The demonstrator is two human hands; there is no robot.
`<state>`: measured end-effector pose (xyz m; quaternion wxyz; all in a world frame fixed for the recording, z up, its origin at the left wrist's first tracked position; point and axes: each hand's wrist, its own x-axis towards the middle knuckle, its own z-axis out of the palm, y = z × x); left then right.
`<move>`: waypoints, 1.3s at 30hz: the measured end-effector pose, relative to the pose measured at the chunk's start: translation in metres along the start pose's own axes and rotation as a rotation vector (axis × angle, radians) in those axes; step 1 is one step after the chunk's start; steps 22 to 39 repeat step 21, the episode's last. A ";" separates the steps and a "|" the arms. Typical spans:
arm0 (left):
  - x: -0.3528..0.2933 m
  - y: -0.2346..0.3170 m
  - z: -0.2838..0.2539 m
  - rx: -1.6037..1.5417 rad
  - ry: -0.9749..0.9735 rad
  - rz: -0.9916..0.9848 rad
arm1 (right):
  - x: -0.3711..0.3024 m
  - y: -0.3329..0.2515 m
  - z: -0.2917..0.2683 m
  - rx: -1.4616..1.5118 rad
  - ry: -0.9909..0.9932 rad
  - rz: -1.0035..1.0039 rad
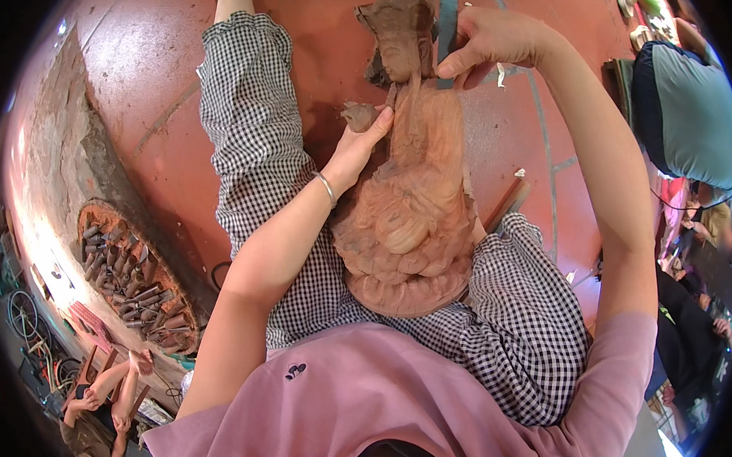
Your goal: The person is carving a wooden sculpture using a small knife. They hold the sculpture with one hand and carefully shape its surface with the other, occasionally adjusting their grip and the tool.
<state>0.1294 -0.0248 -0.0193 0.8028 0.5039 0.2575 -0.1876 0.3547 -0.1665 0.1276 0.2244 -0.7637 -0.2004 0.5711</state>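
Note:
A carved wooden statue (407,222) of a seated figure lies between my legs, its layered round base toward me and its tall headpiece away from me. My left hand (357,150) is closed on the statue's left-hand side below the head, thumb against the chest, beside a small projecting carved piece (359,114). Beside the statue's head and shoulder, my right hand (492,46) pinches a narrow flat blue-grey strip (447,24). Its lower end sits close to the shoulder; whether it touches the wood cannot be made out.
To the left lies a large log (61,191) with a hollow holding several short carving tools (131,279). A piece of wood (506,202) rests by my right leg on the red tiled floor (153,48). Other people sit at far right and lower left, near tangled cables (30,336).

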 end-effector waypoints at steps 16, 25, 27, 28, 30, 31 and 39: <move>-0.001 -0.004 -0.006 0.019 0.015 0.029 | -0.013 0.003 0.012 0.063 0.053 -0.154; -0.008 0.008 0.002 0.022 0.013 0.009 | 0.003 0.011 0.003 0.025 -0.008 -0.014; -0.008 0.008 0.002 0.022 0.013 0.009 | 0.003 0.011 0.003 0.025 -0.008 -0.014; -0.008 0.008 0.002 0.022 0.013 0.009 | 0.003 0.011 0.003 0.025 -0.008 -0.014; -0.008 0.008 0.002 0.022 0.013 0.009 | 0.003 0.011 0.003 0.025 -0.008 -0.014; -0.008 0.008 0.002 0.022 0.013 0.009 | 0.003 0.011 0.003 0.025 -0.008 -0.014; -0.008 0.008 0.002 0.022 0.013 0.009 | 0.003 0.011 0.003 0.025 -0.008 -0.014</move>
